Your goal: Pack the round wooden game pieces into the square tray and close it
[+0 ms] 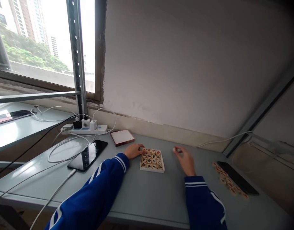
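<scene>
A shallow white box [152,171] lies on the desk with rows of round Xiangqi pieces [153,161] in it, marked in red and black characters. At the box's far left corner, my left hand [134,150] has its thumb and fingers on the edge. To the right of the box, my right hand [186,160] is raised a little over the desk, with thumb and index finger pinched on one small Xiangqi piece [174,149]. The face of that piece cannot be made out.
Behind the box lies a dark red lid [123,137] with a pale inside. More loose pieces [227,180] lie at right beside a black phone-like slab [238,178]. At left are a phone [88,155], white cables and a power strip [100,129]. A wall bounds the desk [156,195].
</scene>
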A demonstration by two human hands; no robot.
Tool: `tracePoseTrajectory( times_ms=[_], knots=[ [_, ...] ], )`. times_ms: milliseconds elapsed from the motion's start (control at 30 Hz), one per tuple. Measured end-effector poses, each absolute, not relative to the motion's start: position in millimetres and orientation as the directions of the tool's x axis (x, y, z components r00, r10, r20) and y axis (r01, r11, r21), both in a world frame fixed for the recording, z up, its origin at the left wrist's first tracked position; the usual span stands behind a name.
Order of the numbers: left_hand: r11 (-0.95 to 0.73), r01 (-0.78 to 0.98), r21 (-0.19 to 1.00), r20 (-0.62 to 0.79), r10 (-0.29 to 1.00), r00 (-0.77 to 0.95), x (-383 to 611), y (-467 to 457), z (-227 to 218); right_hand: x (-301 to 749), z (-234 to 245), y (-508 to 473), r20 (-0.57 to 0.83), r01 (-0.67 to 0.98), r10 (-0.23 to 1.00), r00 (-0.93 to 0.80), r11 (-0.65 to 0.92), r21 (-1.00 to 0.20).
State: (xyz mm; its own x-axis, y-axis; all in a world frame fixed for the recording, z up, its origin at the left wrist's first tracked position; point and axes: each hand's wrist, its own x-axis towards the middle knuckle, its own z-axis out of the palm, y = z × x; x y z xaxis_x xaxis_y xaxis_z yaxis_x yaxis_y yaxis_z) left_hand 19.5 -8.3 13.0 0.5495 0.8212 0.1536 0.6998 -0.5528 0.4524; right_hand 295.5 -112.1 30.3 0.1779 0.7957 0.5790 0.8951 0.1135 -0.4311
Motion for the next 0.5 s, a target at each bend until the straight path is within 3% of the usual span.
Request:
tracePoseTrajectory(
  times_ms=[100,200,500],
  knots=[
    [-0.556,0.698,0.450,0.171,0.821,0.544,19,-7,11,232,36,-100,0.515,0.845,0.854,-0.073,0.328,-0.423],
    [-0.579,0.690,0.435,0.195,0.808,0.555,20,-7,8,190,35,-96,0.464,0.839,0.862,-0.207,0.400,-0.369],
    [-0.572,0.641,0.511,0.184,0.802,0.569,13,-8,5,162,24,-95,0.475,0.864,0.839,-0.267,0.427,-0.269]
  ],
)
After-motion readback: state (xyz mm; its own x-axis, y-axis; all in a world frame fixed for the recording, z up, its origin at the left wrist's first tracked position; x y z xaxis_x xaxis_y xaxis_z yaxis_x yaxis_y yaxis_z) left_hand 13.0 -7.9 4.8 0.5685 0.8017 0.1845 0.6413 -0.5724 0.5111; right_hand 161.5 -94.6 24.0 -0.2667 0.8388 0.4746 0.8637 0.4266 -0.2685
